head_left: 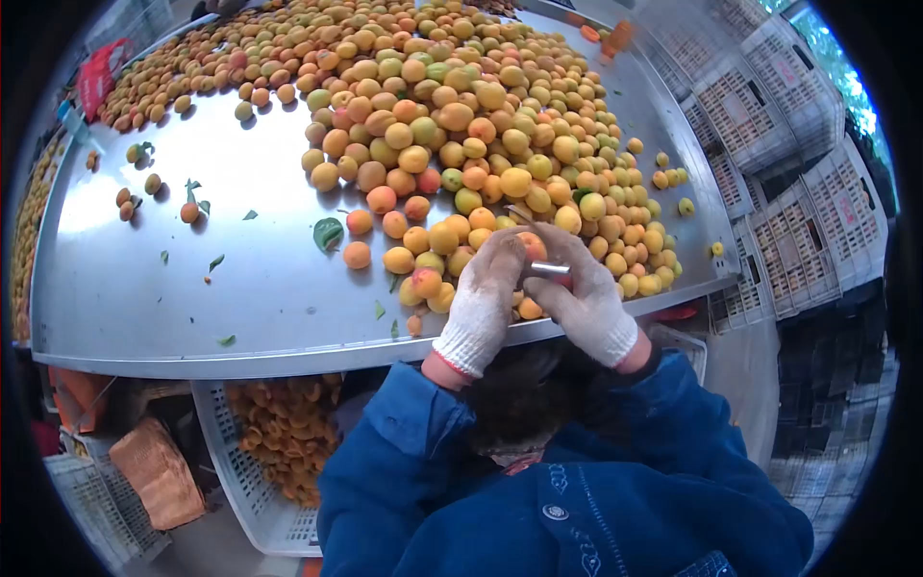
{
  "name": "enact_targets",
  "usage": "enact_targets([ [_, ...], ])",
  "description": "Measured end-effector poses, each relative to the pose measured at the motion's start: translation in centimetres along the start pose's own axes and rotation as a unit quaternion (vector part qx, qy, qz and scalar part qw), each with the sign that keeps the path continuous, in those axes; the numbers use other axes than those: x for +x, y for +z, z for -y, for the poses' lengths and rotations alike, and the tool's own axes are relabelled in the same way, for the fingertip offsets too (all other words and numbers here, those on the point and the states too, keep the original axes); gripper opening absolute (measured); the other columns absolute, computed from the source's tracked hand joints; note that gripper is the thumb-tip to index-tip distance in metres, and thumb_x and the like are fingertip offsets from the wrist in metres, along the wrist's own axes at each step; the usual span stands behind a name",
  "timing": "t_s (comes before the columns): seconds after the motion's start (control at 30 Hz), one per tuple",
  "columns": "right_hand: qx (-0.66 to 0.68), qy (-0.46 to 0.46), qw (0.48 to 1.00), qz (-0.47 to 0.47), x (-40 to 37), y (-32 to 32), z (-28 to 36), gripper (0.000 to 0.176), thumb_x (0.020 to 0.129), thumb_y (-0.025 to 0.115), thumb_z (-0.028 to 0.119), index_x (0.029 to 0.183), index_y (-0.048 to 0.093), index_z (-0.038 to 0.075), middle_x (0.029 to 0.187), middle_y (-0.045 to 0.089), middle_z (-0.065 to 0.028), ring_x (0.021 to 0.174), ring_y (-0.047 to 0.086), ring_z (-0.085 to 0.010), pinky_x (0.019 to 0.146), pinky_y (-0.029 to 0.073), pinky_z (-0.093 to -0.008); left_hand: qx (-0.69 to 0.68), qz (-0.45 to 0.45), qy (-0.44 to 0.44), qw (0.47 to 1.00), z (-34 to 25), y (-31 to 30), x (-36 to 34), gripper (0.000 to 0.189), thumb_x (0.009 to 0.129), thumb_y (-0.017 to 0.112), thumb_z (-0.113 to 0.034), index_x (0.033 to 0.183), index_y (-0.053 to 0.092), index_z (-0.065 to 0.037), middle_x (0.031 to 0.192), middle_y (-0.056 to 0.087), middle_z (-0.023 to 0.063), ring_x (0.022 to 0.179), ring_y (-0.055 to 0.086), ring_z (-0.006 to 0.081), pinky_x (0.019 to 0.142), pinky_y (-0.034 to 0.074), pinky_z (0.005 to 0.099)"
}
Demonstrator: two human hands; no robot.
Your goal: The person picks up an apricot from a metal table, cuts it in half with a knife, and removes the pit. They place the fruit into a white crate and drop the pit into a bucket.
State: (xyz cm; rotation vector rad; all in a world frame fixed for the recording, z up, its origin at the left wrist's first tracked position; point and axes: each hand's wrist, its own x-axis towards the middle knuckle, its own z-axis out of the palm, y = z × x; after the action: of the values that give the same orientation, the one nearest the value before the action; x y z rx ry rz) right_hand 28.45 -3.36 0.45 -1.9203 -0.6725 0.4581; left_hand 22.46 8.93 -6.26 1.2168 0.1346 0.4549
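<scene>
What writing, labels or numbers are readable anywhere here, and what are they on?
Nothing reads clearly.
On the white crates, pinkish labels: too blurred to read.
On the blue jacket, pale stitched marks: too small to read.
On the red bag: no legible print.
The gloved left hand on an apricot and the right hand on a metal tool: no writing shows.

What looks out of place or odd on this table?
Little. Loose green leaves lie scattered on the bare metal table, and a few stray apricots sit apart from the main heap. The left hand grips an apricot, the right hand a metal tool; nothing looks spilled or damaged.
</scene>
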Motion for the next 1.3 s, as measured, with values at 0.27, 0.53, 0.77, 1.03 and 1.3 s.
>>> enact_targets([
  [0.27,0.061,0.02,0.995,0.07,0.3,-0.5,4.1,0.028,0.099,0.048,0.013,0.125,0.049,0.002,0.083,0.054,0.001,0.069,0.049,-0.0049,0.061,0.044,-0.0209,-0.269,0.0,-0.03,0.963,-1.8,-1.6,0.2,0.046,0.102,0.044,-0.042,0.124,0.054,-0.003,0.107,0.059,0.0059,0.095,0.059,0.0124,0.085,0.05,0.0262],
  [0.53,-0.118,-0.027,0.991,0.058,1.1,0.5,5.1,0.03,0.097,0.054,0.02,0.119,0.05,0.001,0.083,0.067,-0.0151,0.073,0.067,-0.0248,0.064,0.051,-0.0337,0.001,-0.027,0.072,0.997,-2.3,-1.4,0.1,0.047,0.103,0.037,-0.044,0.119,0.054,-0.003,0.108,0.059,0.0057,0.094,0.059,0.012,0.085,0.048,0.0263],
  [0.77,-0.143,-0.023,0.989,0.044,0.7,1.2,4.4,0.022,0.097,0.054,0.024,0.102,0.052,0.002,0.074,0.064,-0.0167,0.07,0.066,-0.0283,0.058,0.047,-0.0383,-0.052,-0.039,0.049,0.997,-2.0,-1.5,-0.4,0.044,0.103,0.038,-0.044,0.115,0.056,-0.006,0.092,0.059,0.0015,0.078,0.056,0.0078,0.068,0.047,0.0231],
  [1.03,-0.187,-0.131,0.974,0.014,0.9,2.3,2.9,0.022,0.094,0.057,0.022,0.103,0.052,0.002,0.073,0.064,-0.0167,0.069,0.066,-0.0349,0.058,0.05,-0.0419,-0.097,-0.072,0.083,0.989,-2.6,-1.2,-0.5,0.039,0.103,0.041,-0.041,0.107,0.057,-0.006,0.087,0.055,-0.0014,0.078,0.053,0.0048,0.068,0.045,0.0206],
  [1.3,-0.214,-0.149,0.965,0.001,1.2,4.2,0.2,0.023,0.094,0.056,0.022,0.104,0.05,0.002,0.071,0.065,-0.0179,0.068,0.065,-0.0394,0.056,0.05,-0.0455,-0.046,-0.107,0.11,0.987,-1.1,-1.9,-0.6,0.033,0.103,0.044,-0.033,0.103,0.056,-0.003,0.088,0.058,0.0028,0.079,0.055,0.0083,0.071,0.046,0.0233],
])
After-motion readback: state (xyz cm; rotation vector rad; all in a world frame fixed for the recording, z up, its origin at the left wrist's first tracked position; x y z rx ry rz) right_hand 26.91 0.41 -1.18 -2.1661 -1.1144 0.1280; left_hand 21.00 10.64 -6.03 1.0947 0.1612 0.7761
